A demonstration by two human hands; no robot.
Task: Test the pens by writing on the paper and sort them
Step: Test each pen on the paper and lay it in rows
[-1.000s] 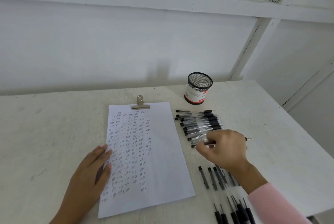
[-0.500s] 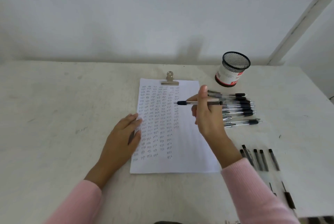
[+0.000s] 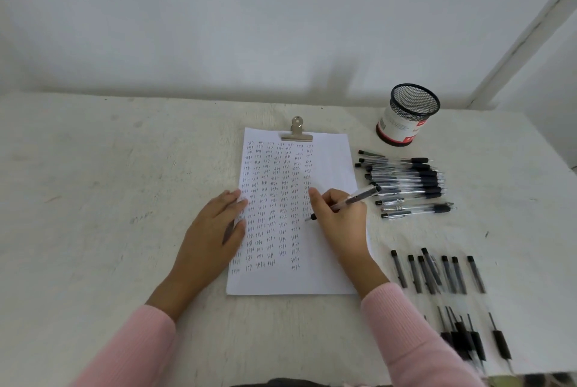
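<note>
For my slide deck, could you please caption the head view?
Right hand puts a pen to the clipped paper while the left hand rests on its edge.

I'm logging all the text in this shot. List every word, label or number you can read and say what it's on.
"test": handwritten over and over in columns on the paper.
Cup: grey print on the white label and white print on the red band, all too blurred to read.
Pens: no print can be made out.
Clip: no text.
</note>
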